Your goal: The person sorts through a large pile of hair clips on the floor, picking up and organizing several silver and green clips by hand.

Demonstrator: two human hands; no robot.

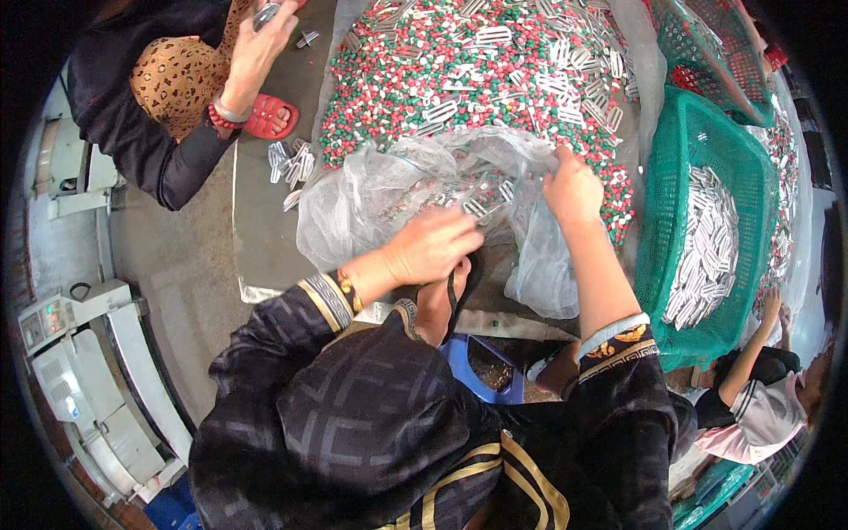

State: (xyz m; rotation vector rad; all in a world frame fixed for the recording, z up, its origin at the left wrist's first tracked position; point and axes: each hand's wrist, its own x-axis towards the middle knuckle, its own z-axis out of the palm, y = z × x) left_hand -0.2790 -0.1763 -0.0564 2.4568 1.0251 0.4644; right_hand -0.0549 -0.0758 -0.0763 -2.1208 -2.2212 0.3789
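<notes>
My right hand [574, 187] is closed on the gathered edge of a sheer white mesh net [541, 252] and holds it up. My left hand [435, 245] is just left of the net's fold, with bent fingers smeared by motion; whether they hold anything is unclear. Slotted silver metal pieces [481, 205] and small pellets lie inside the fold by its fingertips. Beyond my hands, the net carries a wide spread of red, green and white pellets [380, 119]. More slotted metal pieces [440, 111] are scattered among them.
A green plastic basket [658, 238] at the right holds many flat metal pieces [704, 252]; another basket [724, 53] stands behind it. At upper left, a co-worker's hand [256, 57] grips metal pieces. Another person [760, 406] works at lower right. A blue stool [468, 353] is below me.
</notes>
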